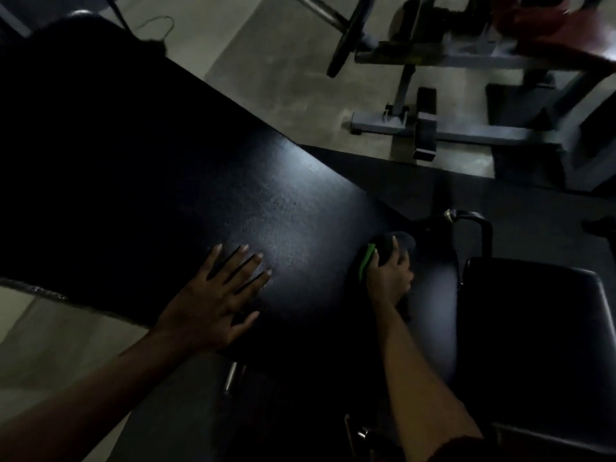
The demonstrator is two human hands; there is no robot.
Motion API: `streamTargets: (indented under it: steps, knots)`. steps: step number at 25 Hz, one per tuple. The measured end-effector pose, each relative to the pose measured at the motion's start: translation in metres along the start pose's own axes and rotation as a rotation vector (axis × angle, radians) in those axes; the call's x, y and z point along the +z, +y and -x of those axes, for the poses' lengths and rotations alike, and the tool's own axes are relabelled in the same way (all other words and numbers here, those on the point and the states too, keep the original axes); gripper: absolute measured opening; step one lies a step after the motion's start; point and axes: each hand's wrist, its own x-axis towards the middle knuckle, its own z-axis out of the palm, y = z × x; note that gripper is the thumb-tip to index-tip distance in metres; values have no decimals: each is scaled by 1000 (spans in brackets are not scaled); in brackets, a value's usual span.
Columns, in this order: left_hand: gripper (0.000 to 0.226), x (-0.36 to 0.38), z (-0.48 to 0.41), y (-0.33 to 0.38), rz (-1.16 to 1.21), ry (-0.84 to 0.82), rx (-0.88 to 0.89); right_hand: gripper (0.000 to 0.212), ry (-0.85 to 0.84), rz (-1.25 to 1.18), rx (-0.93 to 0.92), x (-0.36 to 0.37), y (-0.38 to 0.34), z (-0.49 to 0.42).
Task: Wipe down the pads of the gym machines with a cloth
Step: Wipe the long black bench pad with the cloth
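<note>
Pretty dim gym shot. Flat on big black pad [266, 211]: left grip [216, 305], fingers spread straight, holding nothing. At pad's lower right edge: right grip [390, 278], curled down around dark cloth [403, 241] with green strip, pressing it to pad. Cloth mostly under palm, bit poking past fingertips. Just right: black seat pad [533, 328]. Further back: grey machine frame [466, 131], weight plate [350, 38].
</note>
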Motion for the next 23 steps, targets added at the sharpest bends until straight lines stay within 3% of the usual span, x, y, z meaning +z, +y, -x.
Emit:
streamTargets:
  steps: [5,9,10,12,14,16,19,23]
  knots:
    - [65,-2,1,0,-40,-47,-15,55,3,-39,-552,9,-62,86]
    - [64,-3,1,1,-45,-55,-20,55,-233,-178,-845,-10,-56,95]
    - [65,-3,1,1,-43,-58,-26,56,-196,-255,-807,-14,-47,70]
    - [65,-3,0,0,-44,-34,-29,60,-30,-340,-564,-17,-24,5]
    - [64,-2,1,0,-41,-16,-23,56,23,-243,-212,-14,-13,-40]
    - [65,-2,1,1,-39,-9,-30,51,-20,-57,-11,-4,-20,-53]
    - [66,-1,0,-1,-24,13,-44,51,-40,-33,-87,7,-56,-51]
    - [65,0,1,1,-14,37,-57,51,-64,-18,-480,20,-116,-13]
